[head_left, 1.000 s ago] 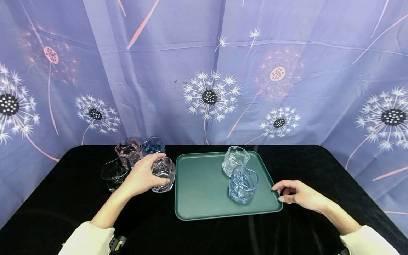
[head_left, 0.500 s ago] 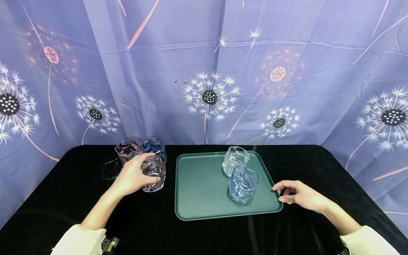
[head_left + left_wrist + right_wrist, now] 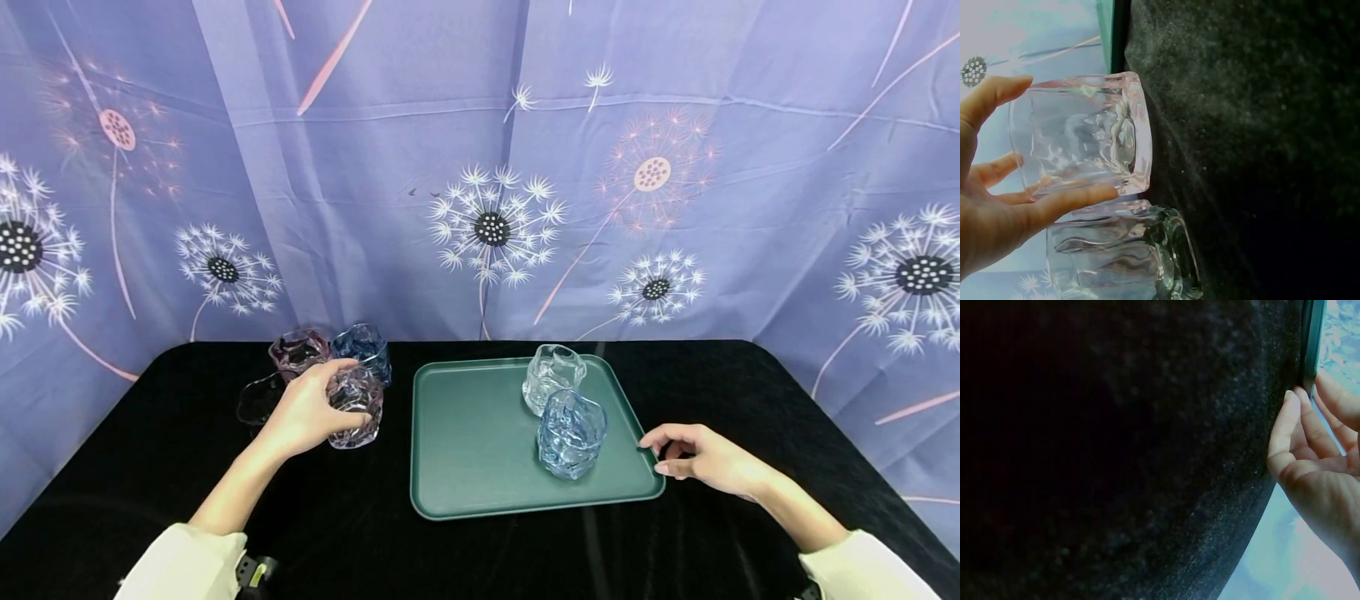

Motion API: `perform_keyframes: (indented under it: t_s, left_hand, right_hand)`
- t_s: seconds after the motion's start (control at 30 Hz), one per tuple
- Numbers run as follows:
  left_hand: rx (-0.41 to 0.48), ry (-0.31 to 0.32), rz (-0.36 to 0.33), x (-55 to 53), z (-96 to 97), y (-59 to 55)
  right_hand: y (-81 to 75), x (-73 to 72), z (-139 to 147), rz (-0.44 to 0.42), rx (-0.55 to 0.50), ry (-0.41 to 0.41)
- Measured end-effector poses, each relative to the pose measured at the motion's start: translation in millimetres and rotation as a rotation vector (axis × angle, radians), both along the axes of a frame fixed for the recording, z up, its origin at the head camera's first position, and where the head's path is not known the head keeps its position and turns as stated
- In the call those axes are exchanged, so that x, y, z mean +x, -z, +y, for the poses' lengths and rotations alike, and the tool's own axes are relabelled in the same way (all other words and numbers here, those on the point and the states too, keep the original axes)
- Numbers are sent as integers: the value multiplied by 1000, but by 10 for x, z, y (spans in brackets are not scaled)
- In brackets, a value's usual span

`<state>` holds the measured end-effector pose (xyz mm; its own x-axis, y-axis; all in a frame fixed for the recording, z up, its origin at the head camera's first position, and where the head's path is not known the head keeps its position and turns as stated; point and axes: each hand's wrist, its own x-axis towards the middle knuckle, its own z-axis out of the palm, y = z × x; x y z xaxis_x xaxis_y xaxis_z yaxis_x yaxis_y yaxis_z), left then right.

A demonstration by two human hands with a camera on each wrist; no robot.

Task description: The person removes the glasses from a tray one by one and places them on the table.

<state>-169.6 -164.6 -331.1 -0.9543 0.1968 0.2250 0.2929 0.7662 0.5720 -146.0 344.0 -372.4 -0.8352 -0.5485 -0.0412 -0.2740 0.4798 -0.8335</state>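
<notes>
In the head view my left hand (image 3: 311, 408) grips a pale pink, wavy-sided glass tumbler (image 3: 356, 406) left of the green tray. The left wrist view shows thumb and fingers spread round this tumbler (image 3: 1085, 134), its base near the black cloth. My right hand (image 3: 708, 458) is at the tray's right edge, fingers curled and fingertips holding the rim. The green tray (image 3: 480, 450) bears a clear tumbler (image 3: 553, 379) and, in front of it, a light blue tumbler (image 3: 572, 433). My right hand (image 3: 1325, 456) also shows beside the tray's rim (image 3: 1313, 347) in the right wrist view.
Behind my left hand stand a pink tumbler (image 3: 300, 350) and a dark blue tumbler (image 3: 363, 350). A dark grey tumbler (image 3: 257, 400) is left of them, partly hidden by the hand. Black cloth (image 3: 525, 558) covers the table; a purple dandelion-print curtain (image 3: 390, 208) hangs behind.
My left hand has moved left with the pale pink tumbler, away from the tray's left edge toward the other tumblers. The right hand and the tray have stayed in place.
</notes>
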Motion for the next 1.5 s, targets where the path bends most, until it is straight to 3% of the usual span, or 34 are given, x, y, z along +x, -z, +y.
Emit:
perform_keyframes:
  t_s: [0.37,0.73,1.07,1.5]
  left_hand:
    - [3,-4,21,-41,-17,35]
    - [8,-7,-11,-50,-38,51]
    - [23,11,-67,-34,-57,24]
    - [12,43,-54,-5,-84,-21]
  right_hand:
    - [2,-3,-3,-4,9,9]
    - [23,-13,2,14,27,6]
    - [18,-5,-9,10,27,14]
    - [-10,0,-8,8,6,-5]
